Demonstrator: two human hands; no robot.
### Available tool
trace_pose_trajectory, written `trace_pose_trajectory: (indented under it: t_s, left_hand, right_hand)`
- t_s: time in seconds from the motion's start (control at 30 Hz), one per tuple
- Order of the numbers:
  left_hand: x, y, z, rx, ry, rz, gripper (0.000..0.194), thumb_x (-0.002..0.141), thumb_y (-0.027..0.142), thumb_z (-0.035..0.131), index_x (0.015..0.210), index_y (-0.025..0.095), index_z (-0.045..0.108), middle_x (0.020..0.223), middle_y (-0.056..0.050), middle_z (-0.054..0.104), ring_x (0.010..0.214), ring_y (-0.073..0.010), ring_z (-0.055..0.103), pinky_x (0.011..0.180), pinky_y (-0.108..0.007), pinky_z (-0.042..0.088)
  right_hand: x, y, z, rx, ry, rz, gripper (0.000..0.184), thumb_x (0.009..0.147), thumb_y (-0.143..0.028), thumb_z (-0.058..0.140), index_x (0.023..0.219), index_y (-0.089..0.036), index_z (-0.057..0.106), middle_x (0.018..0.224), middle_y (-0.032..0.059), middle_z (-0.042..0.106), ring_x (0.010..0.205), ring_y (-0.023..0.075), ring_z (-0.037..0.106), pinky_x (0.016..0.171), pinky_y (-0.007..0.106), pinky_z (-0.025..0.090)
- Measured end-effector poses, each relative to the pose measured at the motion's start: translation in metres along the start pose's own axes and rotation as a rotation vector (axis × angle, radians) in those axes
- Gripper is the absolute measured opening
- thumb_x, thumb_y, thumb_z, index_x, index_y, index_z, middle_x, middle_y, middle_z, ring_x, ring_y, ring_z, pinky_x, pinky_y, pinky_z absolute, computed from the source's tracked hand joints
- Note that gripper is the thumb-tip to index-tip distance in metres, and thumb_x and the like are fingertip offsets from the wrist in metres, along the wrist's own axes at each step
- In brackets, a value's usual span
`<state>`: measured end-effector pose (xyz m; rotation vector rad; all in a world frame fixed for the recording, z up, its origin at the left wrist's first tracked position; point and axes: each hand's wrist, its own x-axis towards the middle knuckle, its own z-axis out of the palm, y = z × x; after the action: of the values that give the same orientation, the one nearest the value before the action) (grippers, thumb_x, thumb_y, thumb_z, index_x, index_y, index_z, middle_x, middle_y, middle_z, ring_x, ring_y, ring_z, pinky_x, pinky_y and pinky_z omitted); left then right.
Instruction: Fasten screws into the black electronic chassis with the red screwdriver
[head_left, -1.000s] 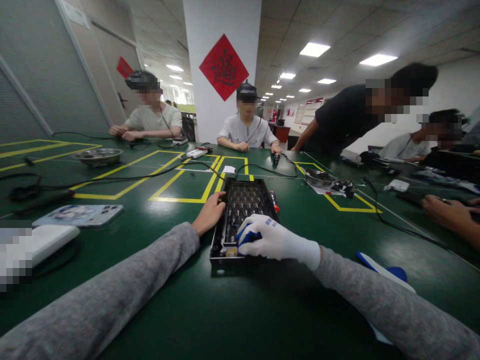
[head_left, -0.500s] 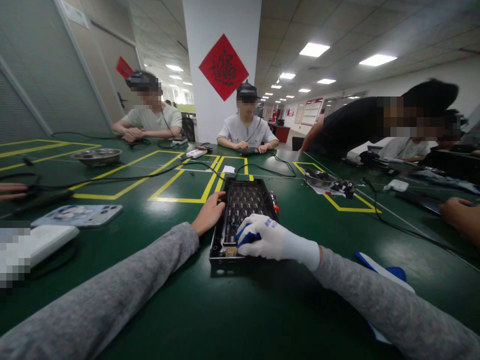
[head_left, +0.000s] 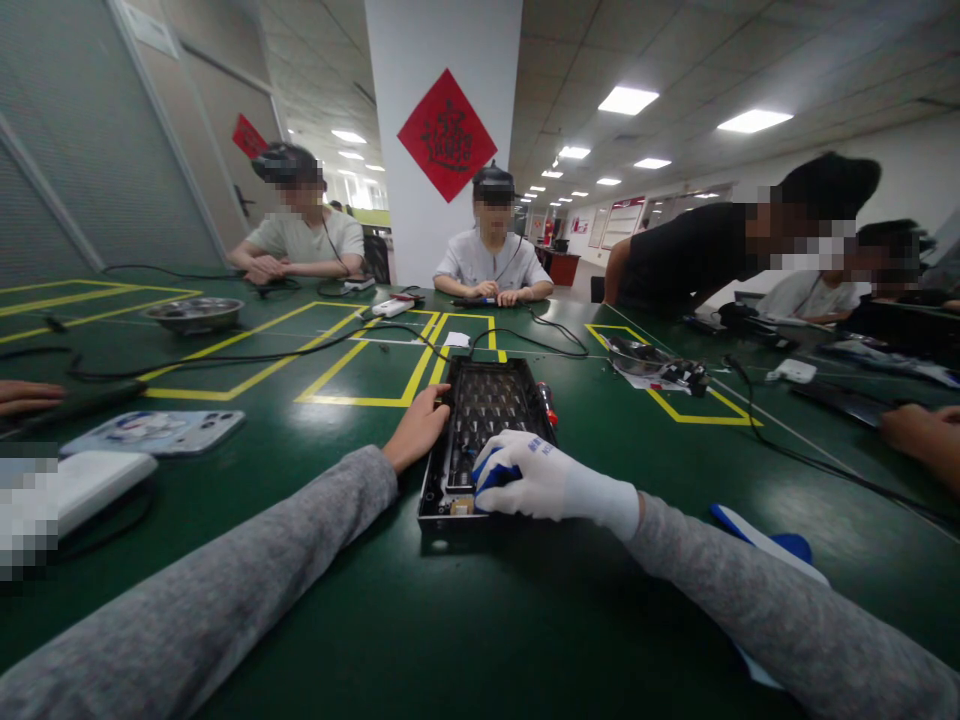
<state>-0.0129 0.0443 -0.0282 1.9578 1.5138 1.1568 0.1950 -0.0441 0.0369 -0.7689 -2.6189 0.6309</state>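
Note:
A shallow black case (head_left: 495,395) lies lengthwise on the green table in front of me, with rows of small metal pieces in it. My bare left hand (head_left: 422,425) grips the case's left side, fingers along the rim. My right hand (head_left: 525,472) wears a white work glove with blue-coated fingers. It reaches into the near right part of the case, fingers curled down and pressed together. Whatever lies between those fingertips is hidden. Beside them, at the near end, sits a small yellowish piece (head_left: 463,506).
A red and silver item (head_left: 547,402) lies against the case's right side. Another blue and white glove (head_left: 772,540) is by my right forearm. To the left are a phone (head_left: 161,432) and metal bowl (head_left: 196,313). Cables cross the table; several people sit or lean around it.
My two hands and the case have barely moved. At the right, the leaning person in black has shifted slightly left. A person's hand at the left edge has moved a little.

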Motion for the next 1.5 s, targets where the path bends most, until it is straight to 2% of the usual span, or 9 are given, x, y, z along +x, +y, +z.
trace_pose_trajectory:
  t_s: [0.37,0.6,0.77,1.07,1.33,1.5]
  left_hand:
    - [-0.0007,0.0008,-0.0011,-0.004,-0.003,-0.008,0.049,0.071,0.018,0.038,0.119,0.012,0.047,0.121,-0.011,0.051,0.116,-0.0220,0.045,0.101,-0.038,0.034]
    - [-0.0007,-0.0007,0.0004,-0.016,0.001,0.016,0.049,0.071,0.017,0.038,0.119,0.012,0.047,0.123,-0.010,0.051,0.118,-0.0219,0.043,0.103,-0.038,0.032]
    - [0.0003,-0.0025,0.0008,-0.014,0.001,0.013,0.049,0.071,0.017,0.038,0.119,0.013,0.047,0.123,-0.009,0.051,0.118,-0.0215,0.043,0.103,-0.038,0.031]
    - [-0.0014,0.0023,-0.0012,-0.004,0.000,-0.003,0.050,0.069,0.017,0.039,0.119,0.011,0.048,0.120,-0.011,0.052,0.115,-0.0227,0.045,0.102,-0.039,0.033]
    - [-0.0020,0.0015,-0.0010,-0.005,-0.003,0.006,0.049,0.070,0.017,0.039,0.119,0.012,0.047,0.121,-0.010,0.051,0.117,-0.0224,0.044,0.103,-0.039,0.032]
    - [-0.0018,0.0007,-0.0007,-0.004,-0.004,0.004,0.050,0.070,0.017,0.039,0.119,0.013,0.047,0.122,-0.010,0.051,0.117,-0.0224,0.044,0.103,-0.039,0.032]
  right_hand:
    - [-0.0004,0.0000,0.0000,-0.053,0.023,-0.019,0.021,0.075,-0.038,0.059,0.078,-0.019,0.070,0.090,0.0034,0.062,0.086,0.0146,0.054,0.080,0.028,0.043]
    - [0.0003,-0.0042,-0.0024,-0.001,0.018,-0.055,0.021,0.077,-0.035,0.058,0.079,-0.018,0.069,0.090,0.0030,0.064,0.083,0.0128,0.056,0.081,0.026,0.042]
    - [0.0004,-0.0054,-0.0024,-0.036,0.004,-0.033,0.021,0.077,-0.036,0.059,0.078,-0.019,0.069,0.089,0.0034,0.063,0.085,0.0141,0.056,0.081,0.028,0.042]
    - [0.0003,-0.0003,0.0003,-0.048,0.050,-0.087,0.019,0.076,-0.035,0.060,0.077,-0.019,0.069,0.087,0.0028,0.064,0.084,0.0135,0.056,0.082,0.028,0.041]
    - [0.0001,0.0011,0.0019,-0.008,0.047,-0.052,0.020,0.076,-0.035,0.059,0.077,-0.019,0.069,0.088,0.0027,0.064,0.082,0.0129,0.057,0.079,0.026,0.042]
    - [0.0005,0.0007,0.0020,-0.056,0.036,-0.031,0.022,0.075,-0.038,0.060,0.077,-0.019,0.070,0.088,0.0033,0.063,0.084,0.0144,0.055,0.080,0.028,0.042]
